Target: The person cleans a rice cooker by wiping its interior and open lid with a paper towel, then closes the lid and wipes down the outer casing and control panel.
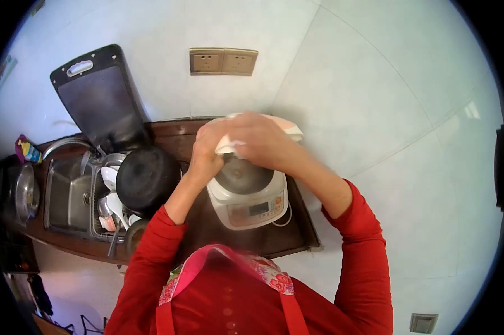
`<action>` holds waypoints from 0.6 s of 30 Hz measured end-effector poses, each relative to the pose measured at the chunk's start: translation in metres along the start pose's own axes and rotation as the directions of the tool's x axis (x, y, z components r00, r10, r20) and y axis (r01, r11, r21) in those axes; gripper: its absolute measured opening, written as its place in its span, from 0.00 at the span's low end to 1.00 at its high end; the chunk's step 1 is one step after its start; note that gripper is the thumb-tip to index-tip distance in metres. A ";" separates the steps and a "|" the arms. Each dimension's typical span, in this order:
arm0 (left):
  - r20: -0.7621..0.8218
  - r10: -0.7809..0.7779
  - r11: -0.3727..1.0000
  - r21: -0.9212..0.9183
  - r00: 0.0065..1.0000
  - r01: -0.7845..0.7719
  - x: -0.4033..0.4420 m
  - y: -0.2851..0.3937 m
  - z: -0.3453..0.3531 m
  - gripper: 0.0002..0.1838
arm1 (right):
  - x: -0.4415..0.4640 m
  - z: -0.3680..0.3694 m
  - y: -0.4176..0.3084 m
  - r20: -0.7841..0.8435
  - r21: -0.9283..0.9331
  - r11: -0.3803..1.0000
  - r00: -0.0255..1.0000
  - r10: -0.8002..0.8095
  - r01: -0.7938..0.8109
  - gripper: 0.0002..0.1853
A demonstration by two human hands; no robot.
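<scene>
A white rice cooker (238,204) with a small display and buttons on its front stands on the dark brown counter. Its lid is raised, and the round grey inside shows below my hands. A white and pale orange cloth (288,127) lies over the raised lid. My left hand (209,149) is at the left side of the cloth, fingers bent around its edge. Pressed to the cloth from the right is my right hand (257,139), blurred by motion, with its fingers curled. A white fold of cloth shows between the two hands.
Left of the cooker stand a black pot (147,178) and a dish rack (98,209) with white spoons and bowls. Farther left is a steel sink (67,192) with a curved faucet. A black cutting board (98,106) leans on the wall below-left of a double socket (224,61).
</scene>
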State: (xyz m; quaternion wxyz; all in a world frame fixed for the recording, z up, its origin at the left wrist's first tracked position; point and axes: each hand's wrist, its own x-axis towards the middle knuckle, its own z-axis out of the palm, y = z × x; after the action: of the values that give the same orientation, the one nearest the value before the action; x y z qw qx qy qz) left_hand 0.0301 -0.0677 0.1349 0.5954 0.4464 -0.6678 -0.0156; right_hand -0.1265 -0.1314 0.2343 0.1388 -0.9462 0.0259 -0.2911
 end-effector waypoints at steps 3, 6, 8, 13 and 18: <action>0.059 0.044 0.996 0.074 0.997 -0.048 -0.001 -0.008 -0.003 0.24 | -0.018 -0.028 0.004 0.108 -0.017 0.971 0.966 0.237 -0.236 0.04; 0.082 0.039 0.995 0.087 0.996 -0.046 -0.002 -0.010 -0.002 0.25 | -0.030 -0.044 0.009 0.098 0.156 0.843 0.857 0.506 -0.515 0.03; 0.087 -0.012 0.999 0.053 0.996 0.008 0.000 -0.014 -0.002 0.25 | -0.031 -0.051 0.008 0.048 0.481 0.574 0.674 0.737 -0.662 0.02; 0.114 -0.074 0.995 0.078 0.991 0.065 0.007 -0.015 -0.007 0.27 | -0.049 -0.036 0.034 0.059 0.990 0.061 0.776 0.628 -0.124 0.14; 0.106 -0.066 0.996 0.072 0.992 0.059 0.008 -0.014 -0.005 0.26 | -0.048 -0.027 0.029 -0.049 0.998 -0.012 0.810 0.584 0.069 0.17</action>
State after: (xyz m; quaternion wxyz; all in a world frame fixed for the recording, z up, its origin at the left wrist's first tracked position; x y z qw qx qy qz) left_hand 0.0435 -0.0781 0.1347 0.5417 0.4859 -0.6850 -0.0353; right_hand -0.1804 -0.1601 0.2214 0.7896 -0.4561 0.0355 -0.4090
